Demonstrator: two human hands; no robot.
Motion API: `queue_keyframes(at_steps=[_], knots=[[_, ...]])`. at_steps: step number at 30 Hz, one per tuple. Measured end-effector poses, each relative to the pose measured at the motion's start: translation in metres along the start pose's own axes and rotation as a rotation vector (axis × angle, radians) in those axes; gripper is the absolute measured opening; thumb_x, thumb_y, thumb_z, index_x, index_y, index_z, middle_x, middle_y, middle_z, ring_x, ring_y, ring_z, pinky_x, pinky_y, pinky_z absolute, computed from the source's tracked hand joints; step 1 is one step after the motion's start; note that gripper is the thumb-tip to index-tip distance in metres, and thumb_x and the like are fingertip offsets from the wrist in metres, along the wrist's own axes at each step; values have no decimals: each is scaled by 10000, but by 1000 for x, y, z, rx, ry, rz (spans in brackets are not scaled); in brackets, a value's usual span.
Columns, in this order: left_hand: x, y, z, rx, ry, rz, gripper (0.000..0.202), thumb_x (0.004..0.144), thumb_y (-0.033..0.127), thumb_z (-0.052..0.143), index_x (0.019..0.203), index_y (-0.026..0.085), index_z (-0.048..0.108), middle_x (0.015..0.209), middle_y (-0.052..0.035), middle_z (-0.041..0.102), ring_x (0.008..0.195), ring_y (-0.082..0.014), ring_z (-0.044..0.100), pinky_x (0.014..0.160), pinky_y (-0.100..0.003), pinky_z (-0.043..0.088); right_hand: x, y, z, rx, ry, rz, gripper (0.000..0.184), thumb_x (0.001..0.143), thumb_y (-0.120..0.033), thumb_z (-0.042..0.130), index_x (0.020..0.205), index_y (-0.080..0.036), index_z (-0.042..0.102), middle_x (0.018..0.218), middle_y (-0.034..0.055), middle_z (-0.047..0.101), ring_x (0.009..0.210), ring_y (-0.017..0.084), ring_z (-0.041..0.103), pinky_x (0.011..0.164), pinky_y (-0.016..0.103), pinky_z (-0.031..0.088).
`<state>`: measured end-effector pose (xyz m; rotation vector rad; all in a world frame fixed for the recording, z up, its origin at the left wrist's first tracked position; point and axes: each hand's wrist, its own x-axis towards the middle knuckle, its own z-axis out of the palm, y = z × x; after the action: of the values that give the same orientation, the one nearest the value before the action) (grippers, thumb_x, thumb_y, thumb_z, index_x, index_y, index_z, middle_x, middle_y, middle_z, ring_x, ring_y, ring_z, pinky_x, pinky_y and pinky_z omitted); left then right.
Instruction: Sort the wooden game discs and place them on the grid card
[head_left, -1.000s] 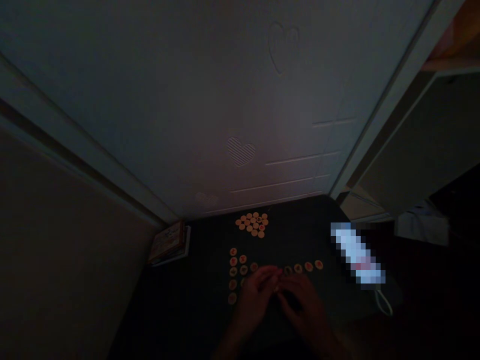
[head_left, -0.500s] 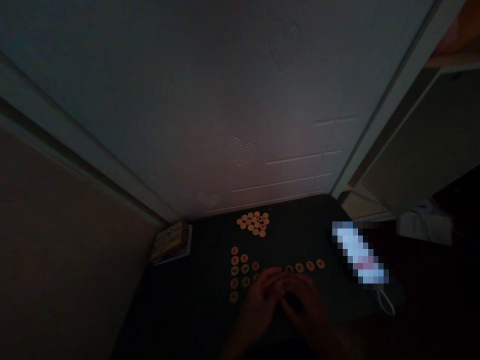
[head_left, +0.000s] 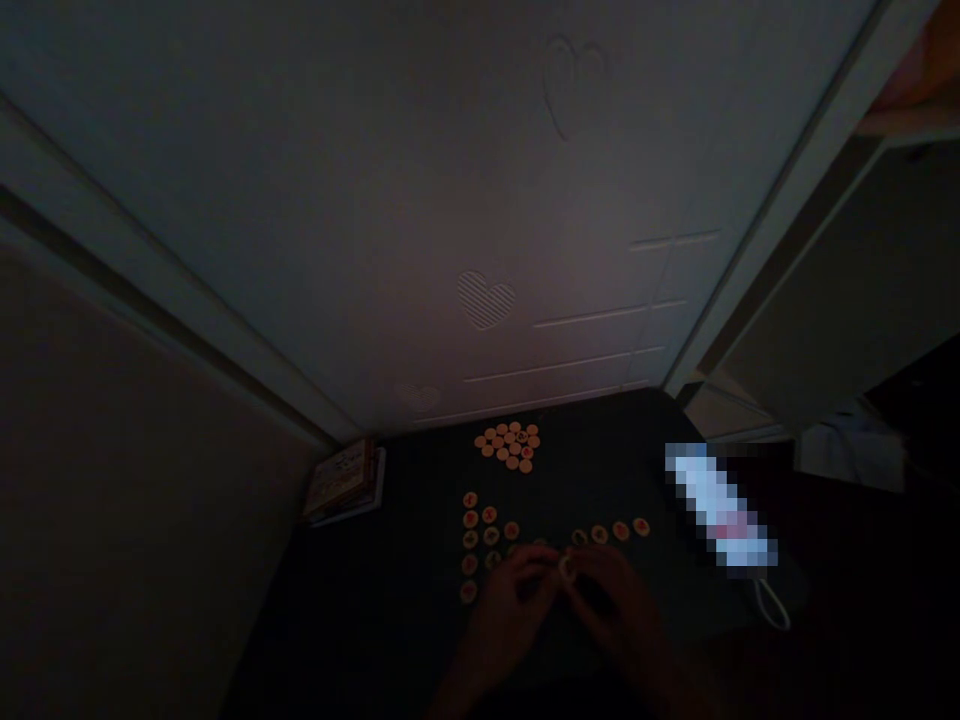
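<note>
A small round disc, pale and wooden-looking, sat where the fingertips of the left hand and the right hand met. The dark hid its mark and which fingers gripped it. It was well apart from the heap of discs, on the person's side of that heap and slightly to its right. A short row of discs lay flat on the table between the heap and the held disc, off to the heap's right, each showing a red or dark mark. Two columns of discs lay flat just left of the heap's near side.
</note>
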<state>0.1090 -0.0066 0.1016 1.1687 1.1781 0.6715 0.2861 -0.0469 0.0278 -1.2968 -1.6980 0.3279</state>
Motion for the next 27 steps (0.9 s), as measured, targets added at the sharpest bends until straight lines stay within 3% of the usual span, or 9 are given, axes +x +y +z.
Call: queue_keyframes(at_steps=[2,5,8,13,16,20,27], knots=[[0,1,-13,20,16,-6,303,848,439,708,1075,239,700,1010,-74,792,985,-247,741,940,-364,534,3,7,-6,-44,40,41,246,925,-298,637,1166,-283,682,1110,67,756,1036,257,716,943,466,580],[6,-1,-46,60,87,9,353,842,480,703,1099,238,697,1039,-79,790,1012,-256,736,937,-369,538,10,25,-22,-98,113,126,244,930,-349,632,1154,-264,679,1127,84,742,1057,272,697,988,513,538],[15,-8,-90,170,308,67,398,827,551,677,1056,226,699,1051,-82,786,993,-269,737,884,-374,562,16,50,-41,-134,202,268,289,930,-408,624,1157,-237,675,1151,107,721,1066,278,678,929,484,560],[31,-41,-147,454,642,119,403,890,569,536,1031,225,690,1000,-73,788,989,-281,729,912,-415,559,14,87,-59,-134,168,404,390,912,-493,610,1197,-234,672,1181,96,711,1081,282,669,945,482,541],[37,-66,-160,680,714,223,352,909,505,508,1048,243,699,1104,-77,760,1053,-292,701,975,-438,529,10,99,-60,-110,119,439,415,902,-522,603,1188,-232,683,1161,89,726,1033,271,691,888,442,565],[44,-84,-163,847,660,430,303,928,397,508,1109,224,679,1228,-105,707,1183,-274,637,1085,-449,456,7,105,-60,-99,75,464,432,906,-527,589,1195,-219,681,1122,87,744,977,260,713,837,406,578],[47,-84,-165,875,630,446,250,919,348,517,1059,228,686,1228,-101,712,1202,-266,632,1090,-463,458,7,108,-56,-165,97,502,444,919,-542,562,1201,-221,680,1134,92,737,998,276,704,860,434,567]])
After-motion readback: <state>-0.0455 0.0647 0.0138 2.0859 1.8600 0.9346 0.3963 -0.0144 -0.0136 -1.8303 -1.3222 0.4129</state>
